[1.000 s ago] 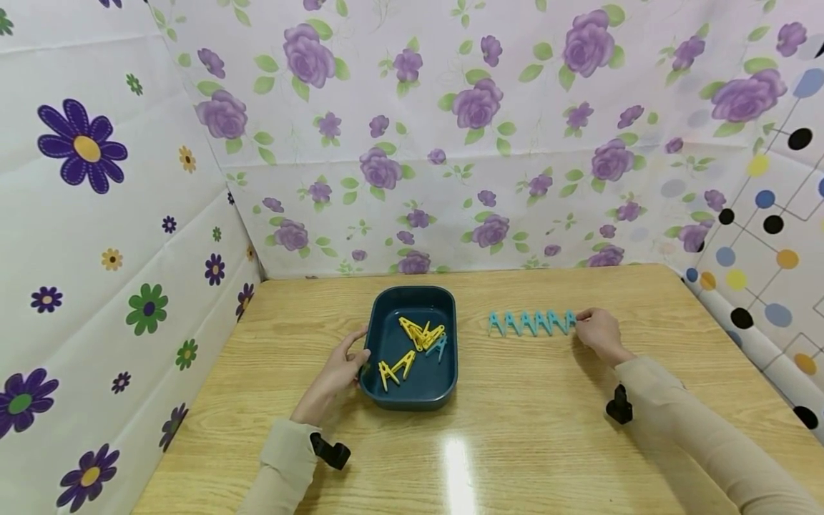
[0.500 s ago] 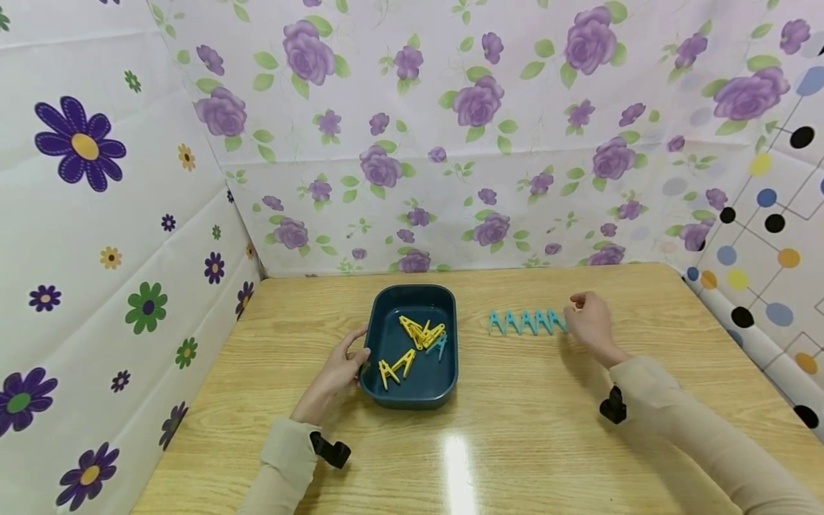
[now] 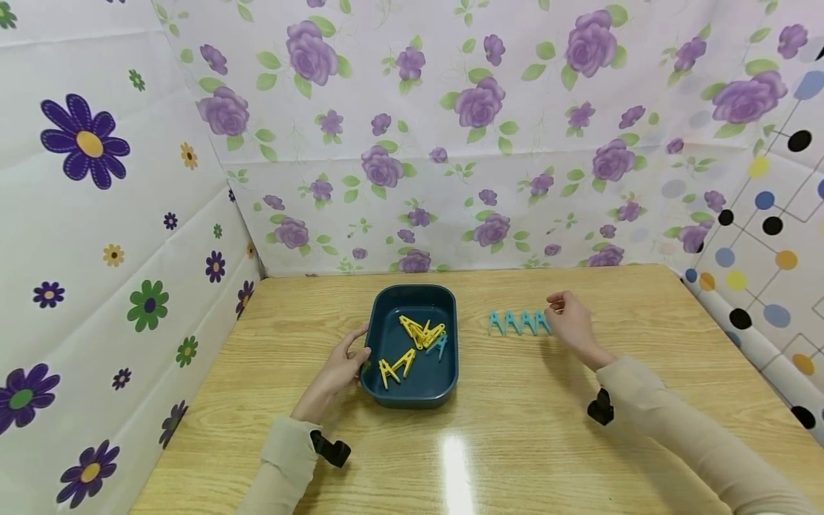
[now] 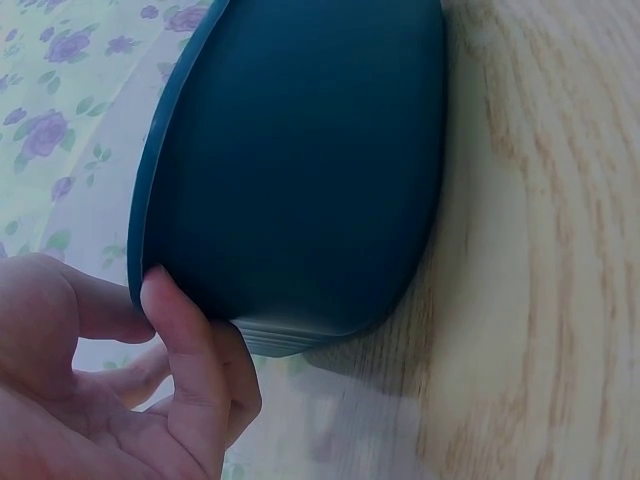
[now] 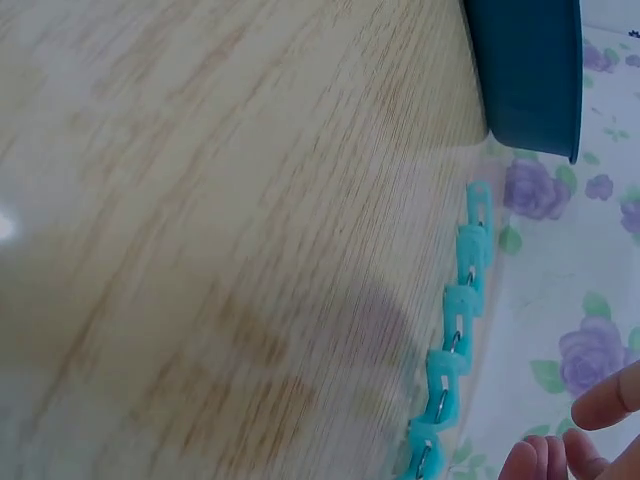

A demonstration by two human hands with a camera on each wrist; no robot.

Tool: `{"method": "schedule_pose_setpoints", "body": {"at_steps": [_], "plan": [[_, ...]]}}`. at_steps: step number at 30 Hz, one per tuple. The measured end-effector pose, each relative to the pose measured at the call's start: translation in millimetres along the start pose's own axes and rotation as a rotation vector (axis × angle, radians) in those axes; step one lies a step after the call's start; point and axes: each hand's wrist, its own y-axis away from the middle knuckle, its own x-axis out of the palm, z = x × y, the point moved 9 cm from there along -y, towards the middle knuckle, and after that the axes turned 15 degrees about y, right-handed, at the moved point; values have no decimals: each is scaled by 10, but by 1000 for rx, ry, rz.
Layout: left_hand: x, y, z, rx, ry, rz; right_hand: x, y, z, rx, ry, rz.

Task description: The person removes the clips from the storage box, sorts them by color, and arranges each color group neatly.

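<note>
A dark teal rectangular plastic box [image 3: 412,403] stands on the wooden table. My left hand [image 3: 336,368] pinches its left rim, fingers against the outer wall [image 4: 290,150]. Several yellow clothespins [image 3: 404,363] and one blue clothespin [image 3: 440,345] lie inside. To the right of the box, several light-blue clothespins [image 3: 511,322] stand upright in a row. At the row's right end is my right hand [image 3: 573,329], hiding some of them in the head view. In the right wrist view its fingers [image 5: 610,400] are loosely bent, apart from the clothespins, with nothing visible between them.
The wooden table [image 3: 515,415] ends at a cloth backdrop with purple roses [image 3: 479,104]. Patterned cloths hang at left and right. Each wrist carries a small black camera [image 3: 331,450].
My right hand has moved left from the row's right end and now covers the right-hand clothespins in the head view. My left hand and the box stay in place.
</note>
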Motion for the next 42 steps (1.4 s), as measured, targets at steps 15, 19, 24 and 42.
{"method": "schedule_pose_setpoints", "body": {"at_steps": [15, 19, 24, 42], "plan": [[-18, -23, 9, -8, -25, -18, 191, 19, 329, -80, -25, 23], [-21, -26, 7, -9, -22, -18, 226, 28, 456, -109, -11, 10], [-16, -17, 7, -17, -11, -20, 305, 52, 581, -137, -25, 32], [-13, -18, 24, -16, -6, -24, 438, 85, 954, -229, -18, 8]]}}
